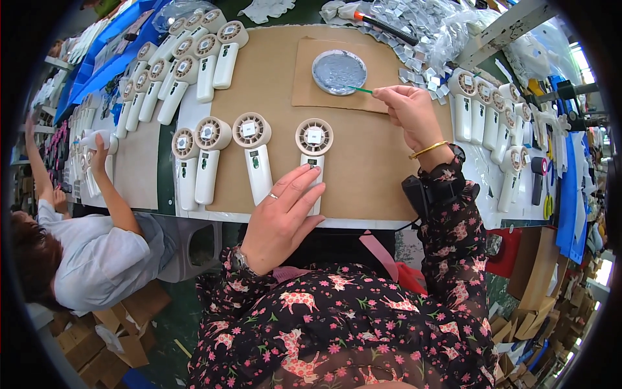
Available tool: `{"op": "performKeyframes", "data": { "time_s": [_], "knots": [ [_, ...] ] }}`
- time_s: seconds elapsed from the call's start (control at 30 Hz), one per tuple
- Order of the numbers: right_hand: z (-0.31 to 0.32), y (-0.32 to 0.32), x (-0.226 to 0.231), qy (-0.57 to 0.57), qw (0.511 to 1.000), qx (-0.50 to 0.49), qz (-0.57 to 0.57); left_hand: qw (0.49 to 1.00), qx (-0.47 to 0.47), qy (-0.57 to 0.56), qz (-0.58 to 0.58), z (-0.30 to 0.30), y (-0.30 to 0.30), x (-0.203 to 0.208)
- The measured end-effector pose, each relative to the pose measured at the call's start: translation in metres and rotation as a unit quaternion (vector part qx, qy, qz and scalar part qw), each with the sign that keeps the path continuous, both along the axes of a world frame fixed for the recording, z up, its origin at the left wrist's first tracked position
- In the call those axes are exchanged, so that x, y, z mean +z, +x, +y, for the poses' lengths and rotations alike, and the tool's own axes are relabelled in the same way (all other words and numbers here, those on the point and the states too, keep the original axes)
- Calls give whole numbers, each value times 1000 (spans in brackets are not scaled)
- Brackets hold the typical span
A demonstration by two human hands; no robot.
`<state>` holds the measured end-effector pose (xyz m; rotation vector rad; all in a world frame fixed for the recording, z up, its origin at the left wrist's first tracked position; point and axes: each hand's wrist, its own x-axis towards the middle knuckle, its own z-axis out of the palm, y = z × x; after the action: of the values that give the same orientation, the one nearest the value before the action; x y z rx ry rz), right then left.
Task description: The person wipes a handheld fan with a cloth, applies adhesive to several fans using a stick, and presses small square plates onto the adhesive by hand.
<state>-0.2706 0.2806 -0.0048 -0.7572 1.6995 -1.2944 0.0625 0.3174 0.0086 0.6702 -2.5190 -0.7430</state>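
A handheld fan (313,162) with a round beige head and white handle lies on the brown board. My left hand (282,217) rests on its handle, fingers stretched out flat rather than wrapped round it. The fan's hub bears a pale square plate (314,135). My right hand (412,111) pinches a thin green stick (360,89). Its tip dips into grey paste (338,70) in a round white dish (315,79). Left of my left hand lie more such fans, the nearest one (257,170) beside my knuckles.
Under the dish is a cardboard sheet (311,97). Rows of fans stand at far left (184,67) and right (481,107). Small square metallic pieces (421,61) lie heaped at the back, beside a black-and-orange tool (387,28). A co-worker (107,253) sits at left, handling a white item.
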Motion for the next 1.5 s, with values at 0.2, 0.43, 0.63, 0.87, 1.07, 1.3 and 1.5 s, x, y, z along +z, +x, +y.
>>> {"op": "performKeyframes", "data": {
  "time_s": [0.2, 0.43, 0.63, 0.87, 1.07, 1.3, 1.5],
  "knots": [
    [6, -4, 18, -53, 994, -5, -100, 1000, 5, -14, -6, 1, -9, -2],
    [9, -3, 2, -47, 995, -58, 72, 1000, 19, -21, 5, 4, -18, -6],
    [12, -12, 16, -78, 995, -45, -50, 999, 21, -26, 9, 4, -17, -10],
    [15, -11, 30, -107, 991, -33, -71, 999, 21, -27, 19, 4, -18, -14],
    [28, -5, 38, -122, 989, -12, -86, 999, 22, -23, 25, 5, -16, -17],
    [64, 15, 59, -117, 989, 25, -86, 999, 19, -35, 22, 4, -15, -19],
    [86, 27, 54, -94, 990, 60, -81, 999, 17, -44, 24, 4, -15, -22]
  ]
}}
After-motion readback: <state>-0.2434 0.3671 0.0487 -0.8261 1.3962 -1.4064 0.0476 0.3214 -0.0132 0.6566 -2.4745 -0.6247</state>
